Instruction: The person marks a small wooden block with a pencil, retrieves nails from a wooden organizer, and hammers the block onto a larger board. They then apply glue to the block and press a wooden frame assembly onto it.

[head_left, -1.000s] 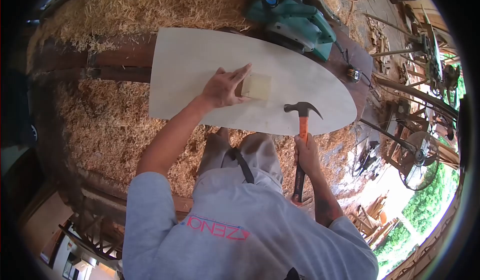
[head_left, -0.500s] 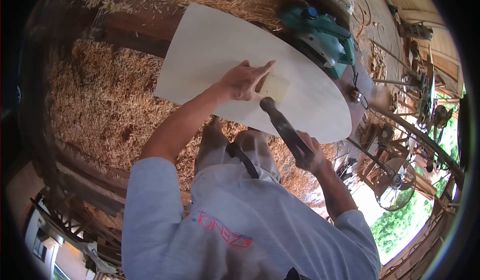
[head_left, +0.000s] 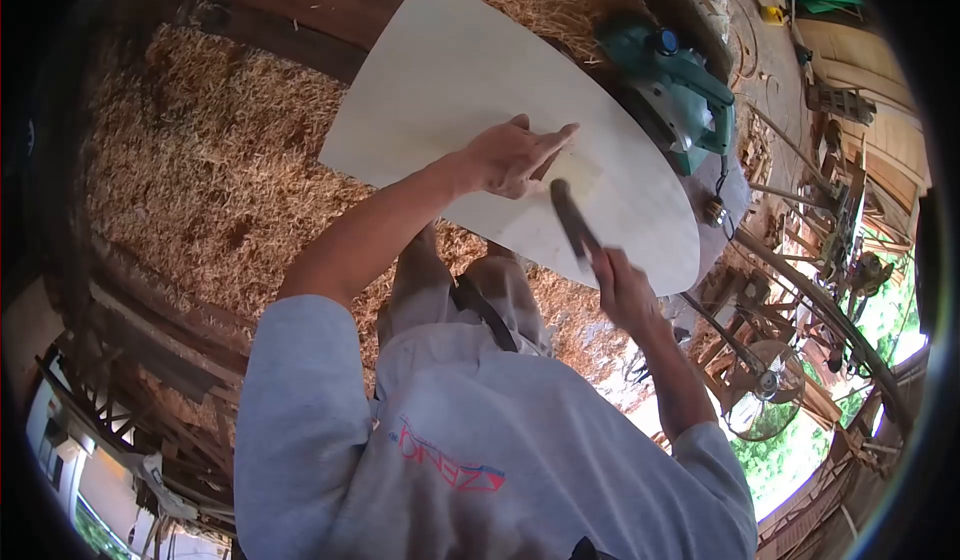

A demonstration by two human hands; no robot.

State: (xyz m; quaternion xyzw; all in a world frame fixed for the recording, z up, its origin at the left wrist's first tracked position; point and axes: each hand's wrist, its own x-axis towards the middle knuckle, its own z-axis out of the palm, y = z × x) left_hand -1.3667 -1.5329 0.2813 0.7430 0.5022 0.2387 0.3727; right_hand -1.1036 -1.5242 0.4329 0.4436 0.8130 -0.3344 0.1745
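A pale flat board [head_left: 420,70] with a curved far edge and a rounded right end lies in front of me. My left hand [head_left: 512,158] rests on it with fingers and thumb spread, beside a small yellowish square piece [head_left: 582,176] on the board. Something brown shows between thumb and forefinger, too small to make out. In my right hand [head_left: 630,292] is a dark hammer [head_left: 574,218], gripped by its handle. Its head end is over the near edge of the square piece, close to my left thumb.
A green power planer [head_left: 680,95] stands behind the board at the right, its plug and cord [head_left: 716,210] beside it. Wood shavings [head_left: 220,170] cover the floor to the left and behind. Farther right are a fan [head_left: 768,385] and scrap wood.
My view has shifted slightly, so the board's left end and the planer appear moved. The hammer and right hand have moved a little, while the left hand keeps its spread pose at the square piece.
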